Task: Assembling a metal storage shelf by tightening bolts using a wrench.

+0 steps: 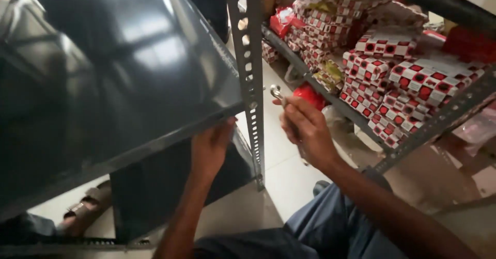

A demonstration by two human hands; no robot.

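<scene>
Two bare forearms reach forward and up from the lower edge of the view. The left hand (pixel 211 148) is raised with its back to the camera, fingers curled up and out of sight just left of the upright slotted post (pixel 251 78). The right hand (pixel 306 127) sits just right of that post, knuckles toward the camera, fingers and thumb pinched together, its forearm running down to the lower right corner.
</scene>
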